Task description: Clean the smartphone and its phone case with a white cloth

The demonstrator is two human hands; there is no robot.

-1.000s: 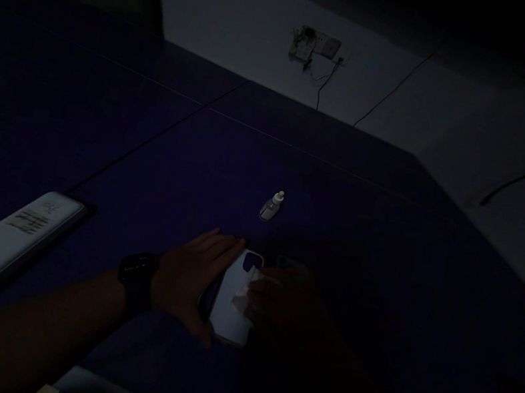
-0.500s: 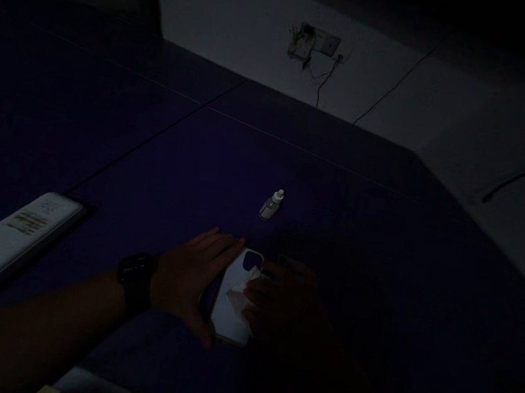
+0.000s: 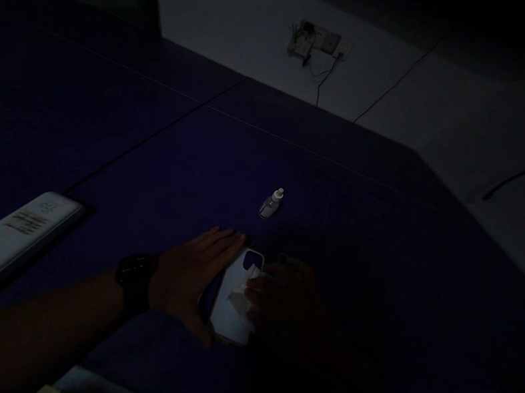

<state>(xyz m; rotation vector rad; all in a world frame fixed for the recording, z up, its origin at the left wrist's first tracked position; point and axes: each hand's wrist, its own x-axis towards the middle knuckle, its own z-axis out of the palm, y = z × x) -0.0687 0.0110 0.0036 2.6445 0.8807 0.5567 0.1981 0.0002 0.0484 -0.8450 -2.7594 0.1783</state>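
Note:
A white phone case (image 3: 226, 315) lies on the dark purple table, its square camera cut-out at the far end. My left hand (image 3: 190, 278), with a black watch on the wrist, braces the case's left edge; its fingertips are at the far corner and its thumb at the near one. In deep shadow, my right hand (image 3: 282, 301) presses a crumpled white tissue (image 3: 239, 297) onto the case with bent fingers. Beyond the hands stands a small clear dropper bottle (image 3: 269, 206) with a white cap. A dark flat edge behind the right fingers is too dim to name.
At the left lies a white power bank (image 3: 4, 246) with a lit display. The purple tabletop (image 3: 145, 169) reaches a pale wall (image 3: 233, 15) with sockets (image 3: 323, 41) and hanging cables. The room is very dim, and the right side is in shadow.
The tissue under my right fingers has shifted slightly and changed its folds on the case. My left hand, the case and the bottle keep their places.

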